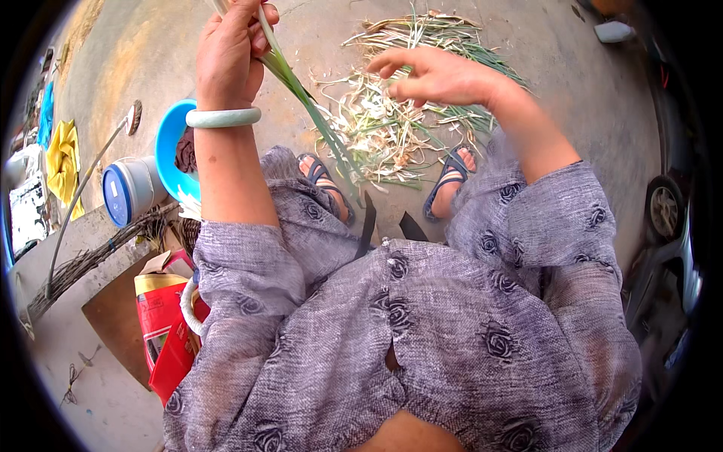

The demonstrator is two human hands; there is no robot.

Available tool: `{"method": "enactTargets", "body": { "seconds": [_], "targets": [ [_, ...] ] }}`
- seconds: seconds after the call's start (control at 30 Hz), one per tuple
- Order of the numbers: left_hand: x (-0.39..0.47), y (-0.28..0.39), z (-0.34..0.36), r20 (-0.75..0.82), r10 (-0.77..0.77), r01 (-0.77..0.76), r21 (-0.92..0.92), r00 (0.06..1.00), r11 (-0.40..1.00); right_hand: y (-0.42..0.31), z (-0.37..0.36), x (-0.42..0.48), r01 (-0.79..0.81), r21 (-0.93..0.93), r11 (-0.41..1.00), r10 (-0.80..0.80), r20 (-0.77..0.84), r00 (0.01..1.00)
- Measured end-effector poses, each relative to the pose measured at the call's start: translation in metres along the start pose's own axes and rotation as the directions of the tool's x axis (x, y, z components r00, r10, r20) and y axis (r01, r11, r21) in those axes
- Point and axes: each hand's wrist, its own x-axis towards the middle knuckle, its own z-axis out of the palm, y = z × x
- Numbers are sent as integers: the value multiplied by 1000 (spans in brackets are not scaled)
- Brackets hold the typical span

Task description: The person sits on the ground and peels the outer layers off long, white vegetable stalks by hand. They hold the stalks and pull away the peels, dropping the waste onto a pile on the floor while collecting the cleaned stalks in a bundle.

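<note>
My left hand [231, 53], with a pale green bangle [223, 117] on its wrist, grips a green onion [305, 99] near its white end at the top left. The long green leaves hang down and right towards my feet. My right hand [423, 73] is held over the scraps with its fingers apart and nothing between them. Beneath and beside it lies a heap of peeled onion skins and trimmings [373, 124] on the concrete. Behind that heap is a pile of green onions [452, 37] with green and dry leaves.
A blue basin [166, 144] holding something dark stands at the left, beside a white bucket with a blue lid [133, 186]. Nearby are a twig broom [85, 260], a red bag [164, 322] and a yellow cloth [63, 161]. A wheel [663, 208] shows at the right edge.
</note>
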Motion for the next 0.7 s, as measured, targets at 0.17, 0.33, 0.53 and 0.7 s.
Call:
{"method": "enactTargets", "body": {
  "seconds": [0.17, 0.33, 0.53, 0.7],
  "targets": [
    [2, 6, 2, -60, 45, -48, -50, 997, 998, 0, 28, 11, 87, -25, 996, -75, 311, 948],
    [4, 7, -10, -112, 85, -92, -60, 990, 994, -13, 40, 12, -116, 371, 921, -67, 444, 893],
    [5, 12, -24, -204, 183, -205, -92, 962, 974, -11, 52, 6, -171, 499, 850, -56, 407, 912],
    [2, 19, -25, -278, 224, -255, -80, 934, 964, -9, 52, 4, -171, 510, 843, -6, 327, 945]
  ]
}}
